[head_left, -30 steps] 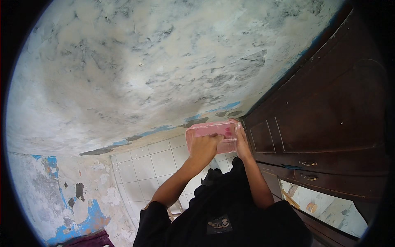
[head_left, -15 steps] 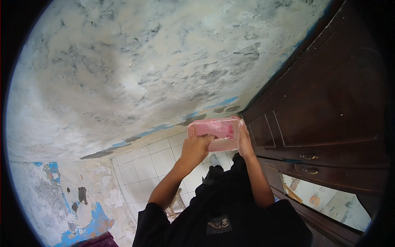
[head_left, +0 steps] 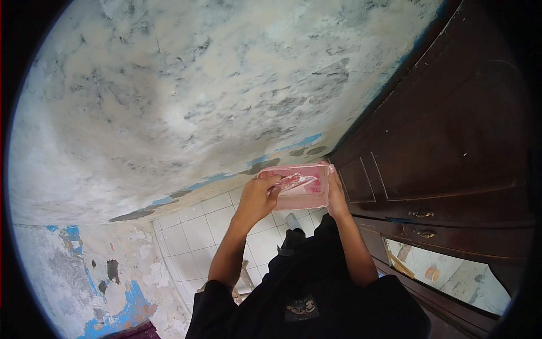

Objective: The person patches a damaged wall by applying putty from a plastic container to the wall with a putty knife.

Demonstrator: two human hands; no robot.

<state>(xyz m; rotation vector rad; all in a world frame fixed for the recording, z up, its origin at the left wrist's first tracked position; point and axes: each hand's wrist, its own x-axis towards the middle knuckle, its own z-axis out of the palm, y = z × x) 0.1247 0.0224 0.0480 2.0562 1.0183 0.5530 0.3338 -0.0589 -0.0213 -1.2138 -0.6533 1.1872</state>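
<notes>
A pink rectangular plastic tub (head_left: pixel 302 202), its rim smeared with white, is held out in front of my body. My right hand (head_left: pixel 337 199) grips the tub at its right end, fingers partly hidden behind the wall. My left hand (head_left: pixel 257 198) is closed on a flat reddish scraper (head_left: pixel 293 181) streaked with white paste, held over the tub's opening. Whether the scraper's edge touches the inside of the tub, I cannot tell. Darker pink patches show on the inner right side of the tub.
A patchy, whitish plastered wall (head_left: pixel 186 101) rises ahead. Along the right stands a dark brown wooden cabinet (head_left: pixel 440 147) with brass handles and a mirror (head_left: pixel 451 277). White tiles (head_left: pixel 197 231) cover the floor below. A wooden frame (head_left: pixel 244 282) stands beside my left arm.
My left hand has drawn back left and turned, so the paste-smeared scraper now shows above the tub. The right hand and tub have stayed nearly in place.
</notes>
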